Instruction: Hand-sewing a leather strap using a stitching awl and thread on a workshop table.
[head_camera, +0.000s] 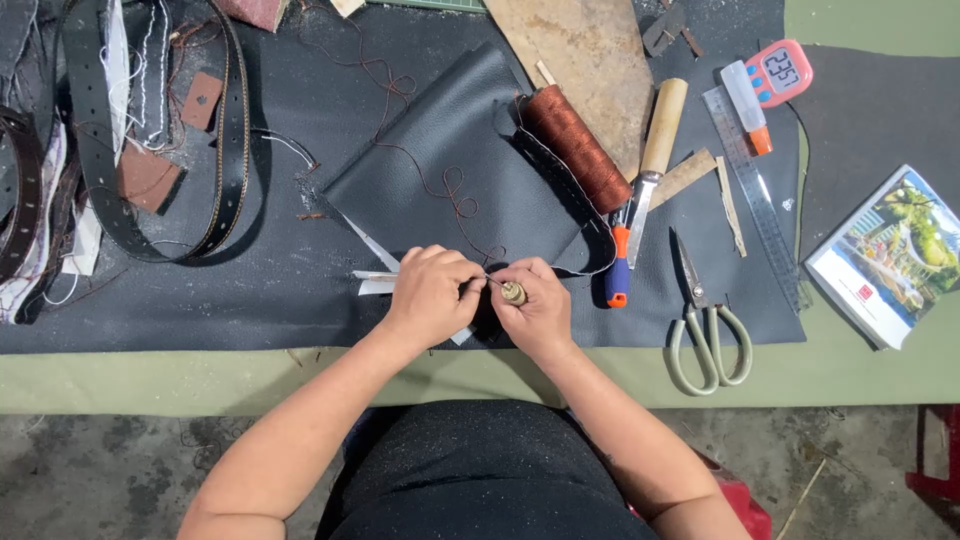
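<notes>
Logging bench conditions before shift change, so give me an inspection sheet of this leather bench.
Surface: dark mat over a green table, dusty.
Job's things: black leather piece; brown thread spool; wooden-handled awl.
Clutter: scissors, knife, clear ruler, belts, booklet, digital timer.
Grippers: left hand pinches at the leather edge; right hand grips the awl.
Cables: nothing seen; loose thread only.
Surroundings: concrete floor.
</notes>
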